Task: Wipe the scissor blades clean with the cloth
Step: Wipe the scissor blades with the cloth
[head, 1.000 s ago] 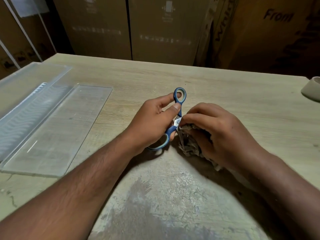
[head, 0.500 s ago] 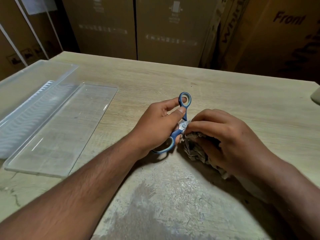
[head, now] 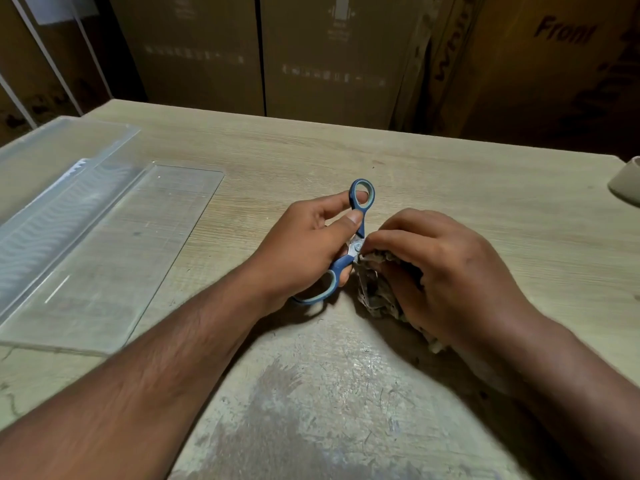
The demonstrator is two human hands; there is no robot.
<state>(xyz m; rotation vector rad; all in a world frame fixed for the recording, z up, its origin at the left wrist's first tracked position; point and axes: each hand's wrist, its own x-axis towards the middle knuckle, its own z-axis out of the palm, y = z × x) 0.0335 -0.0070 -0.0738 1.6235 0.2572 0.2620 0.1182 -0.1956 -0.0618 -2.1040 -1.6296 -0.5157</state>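
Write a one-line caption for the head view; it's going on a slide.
Left hand holds blue scissors while right hand wraps a cloth around the blades.

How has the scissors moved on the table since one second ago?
Cannot tell: the camera shifted. Against the clear plastic lid, the scissors sit about where they were, with the left hand holding them.

The scissors' (head: 360, 216) blades are hidden inside the cloth (head: 375, 289), only the pivot showing. Most of the cloth is covered by the right hand (head: 446, 271). The lower handle loop sits partly behind the left hand (head: 304, 247). A pale object (head: 627, 181) is cut off by the right edge; what it is cannot be told. Print on the boxes (head: 332, 57) is blurred
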